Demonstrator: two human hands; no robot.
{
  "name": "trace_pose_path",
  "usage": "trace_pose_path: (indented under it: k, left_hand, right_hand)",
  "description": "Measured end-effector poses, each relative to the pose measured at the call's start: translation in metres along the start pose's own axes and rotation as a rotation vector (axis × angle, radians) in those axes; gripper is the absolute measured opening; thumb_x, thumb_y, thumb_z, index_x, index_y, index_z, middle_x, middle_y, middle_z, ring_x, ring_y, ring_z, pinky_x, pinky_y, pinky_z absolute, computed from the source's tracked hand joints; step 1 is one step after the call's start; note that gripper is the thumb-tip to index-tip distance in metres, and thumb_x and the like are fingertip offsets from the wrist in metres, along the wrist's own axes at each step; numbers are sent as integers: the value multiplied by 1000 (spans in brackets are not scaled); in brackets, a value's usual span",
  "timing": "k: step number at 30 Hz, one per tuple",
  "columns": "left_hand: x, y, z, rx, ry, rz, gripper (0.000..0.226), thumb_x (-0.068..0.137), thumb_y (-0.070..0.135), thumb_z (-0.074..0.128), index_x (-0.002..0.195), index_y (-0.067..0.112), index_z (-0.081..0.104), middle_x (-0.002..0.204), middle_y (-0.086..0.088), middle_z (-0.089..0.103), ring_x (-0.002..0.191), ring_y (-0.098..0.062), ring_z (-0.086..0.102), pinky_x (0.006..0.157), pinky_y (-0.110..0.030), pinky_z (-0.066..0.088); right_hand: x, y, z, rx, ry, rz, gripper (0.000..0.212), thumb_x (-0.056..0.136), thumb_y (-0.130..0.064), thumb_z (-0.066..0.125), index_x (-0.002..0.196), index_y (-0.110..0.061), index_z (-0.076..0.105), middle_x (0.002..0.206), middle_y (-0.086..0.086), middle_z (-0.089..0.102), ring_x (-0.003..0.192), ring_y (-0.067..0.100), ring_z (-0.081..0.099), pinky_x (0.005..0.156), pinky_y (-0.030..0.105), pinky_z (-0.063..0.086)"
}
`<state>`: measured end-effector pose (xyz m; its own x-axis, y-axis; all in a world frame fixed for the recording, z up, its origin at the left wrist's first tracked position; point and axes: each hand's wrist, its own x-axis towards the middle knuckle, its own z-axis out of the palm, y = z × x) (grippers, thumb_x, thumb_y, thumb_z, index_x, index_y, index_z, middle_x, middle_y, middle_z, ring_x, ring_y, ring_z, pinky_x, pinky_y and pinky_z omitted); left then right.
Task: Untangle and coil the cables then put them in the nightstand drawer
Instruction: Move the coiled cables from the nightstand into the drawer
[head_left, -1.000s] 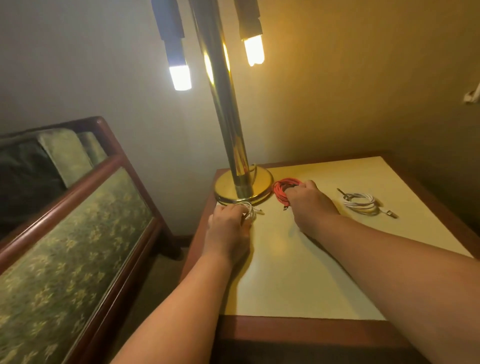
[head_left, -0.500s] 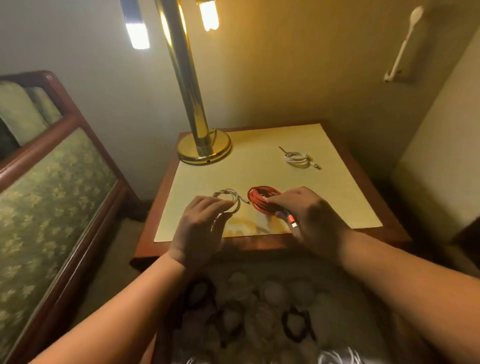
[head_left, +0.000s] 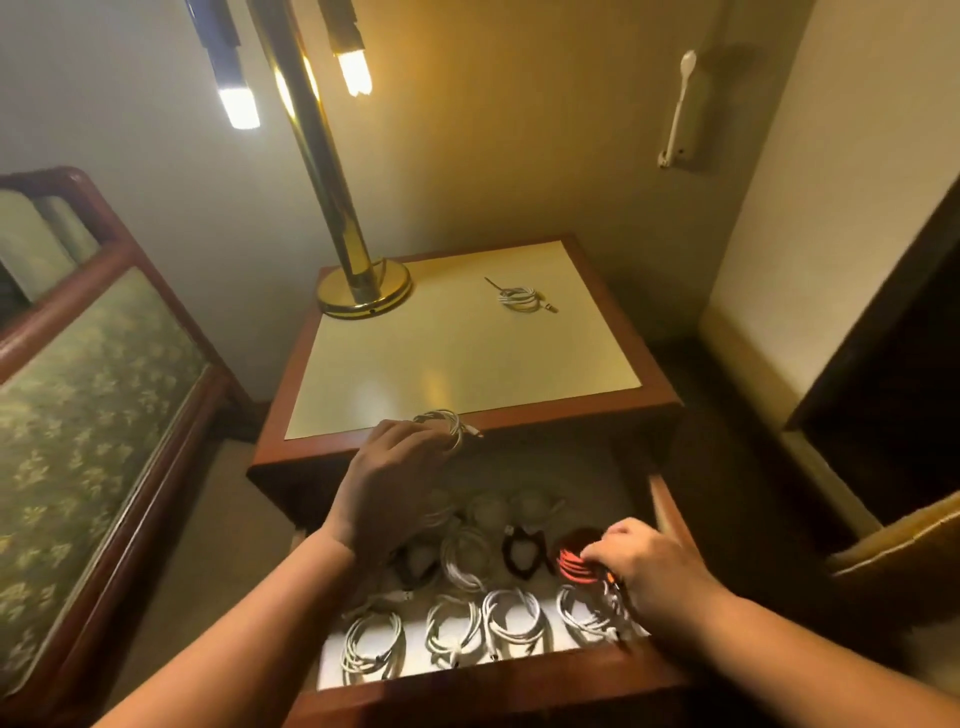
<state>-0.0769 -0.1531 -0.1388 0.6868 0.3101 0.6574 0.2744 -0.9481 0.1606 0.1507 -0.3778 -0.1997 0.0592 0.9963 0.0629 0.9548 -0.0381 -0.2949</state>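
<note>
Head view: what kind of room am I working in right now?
Probably a bedroom, perhaps a hotel room. A wooden nightstand stands in a corner with its drawer pulled open, a brass lamp sits on top, and a wood-framed floral upholstered piece, possibly a headboard, is beside it.

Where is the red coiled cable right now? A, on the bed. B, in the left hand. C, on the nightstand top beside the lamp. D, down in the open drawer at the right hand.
D: the red cable sits inside the open drawer with the right hand holding it, while the left hand holds a white coil over the front edge of the nightstand.
</note>
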Motion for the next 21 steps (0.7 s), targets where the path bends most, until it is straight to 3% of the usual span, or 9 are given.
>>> trace_pose_path:
  k: [3,8,9,11,13,14,17,21]
  left_hand:
    - [2,9,-1,-38,-5,40,14,90,11,70,102,6,76,99,-8,75,88,-22,67,76,-35,58]
    - [8,29,0,-85,-31,92,23,83,8,79,106,7,77,104,-7,76,93,-21,70,81,-32,61]
    - [9,34,1,-95,-35,102,22,84,11,78,106,8,77,103,-7,76,93,-20,70,81,-31,60]
    - [11,41,6,-115,-51,111,22,85,15,79,106,9,77,103,-6,76,93,-19,68,78,-30,60]
    - [13,46,13,-147,-75,117,20,90,18,76,108,9,76,103,-5,75,94,-21,67,76,-33,60]
    - [14,49,16,-162,-95,123,20,92,21,71,109,10,76,104,-5,75,95,-21,66,75,-34,60]
    - [20,56,24,-183,-150,153,26,95,27,62,110,11,76,105,-3,75,96,-23,65,73,-35,59]
    - [30,54,35,-212,-185,172,23,90,19,70,111,14,76,108,-2,73,99,-23,64,76,-34,58]
  right_hand:
    - [6,-2,2,-45,-185,166,36,98,-12,46,122,-29,65,115,-8,67,123,9,48,113,34,34]
    - [31,-9,-12,18,-364,267,41,86,-5,55,120,-25,66,119,-2,67,120,20,59,96,32,51]
    - [37,-12,-18,151,-317,308,44,84,-4,57,123,-22,66,122,-1,68,119,19,61,97,29,51]
    - [49,-22,-35,678,-152,468,37,88,0,56,121,-13,66,120,6,69,108,19,66,87,27,54]
    - [59,-35,-55,1294,-52,612,20,99,-8,54,116,-5,64,113,15,69,92,27,68,74,36,56]
    - [63,-38,-63,1486,-11,658,21,101,-16,56,115,-3,64,107,18,70,86,29,68,70,38,56]
    - [69,-38,-75,1536,122,707,19,98,-13,63,110,2,68,93,17,74,78,26,70,61,34,60]
    - [69,-23,-68,1474,202,779,11,95,1,63,104,3,69,97,24,73,81,27,71,63,36,63]
